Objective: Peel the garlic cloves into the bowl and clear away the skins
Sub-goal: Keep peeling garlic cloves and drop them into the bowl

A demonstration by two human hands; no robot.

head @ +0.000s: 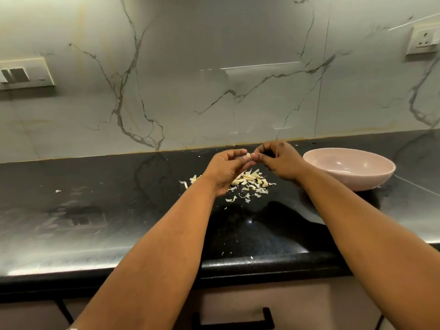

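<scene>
While both our hands meet just above the middle of the frame, the matter that counts is where the pink bowl (350, 171) lies from the garlic clove (249, 156) we are working on: the bowl stands at the right of centre on the black counter (119, 210), just beyond the wrist of our right hand (277, 160), so that hand is plainly the nearer one for dropping the clove in. The clove itself is a small pale thing held up off the counter, pinched between the fingertips of both hands; it is too small for us to tell which way its long axis runs. Our left hand (226, 169) comes up from the lower left with the palm turned partly toward us, thumb and fingers closed on the clove's left end. Our right hand arches over from the lower right, knuckles up, fingers curled down to nip the clove's right end, we judge to pull skin away. Directly below the hands, on the counter, lies the heap of skins and cloves (247, 183), with stray flakes toward the lower centre. The part of the bowl's inside that we can see shows no cloves, so we judge the task is early on.
</scene>
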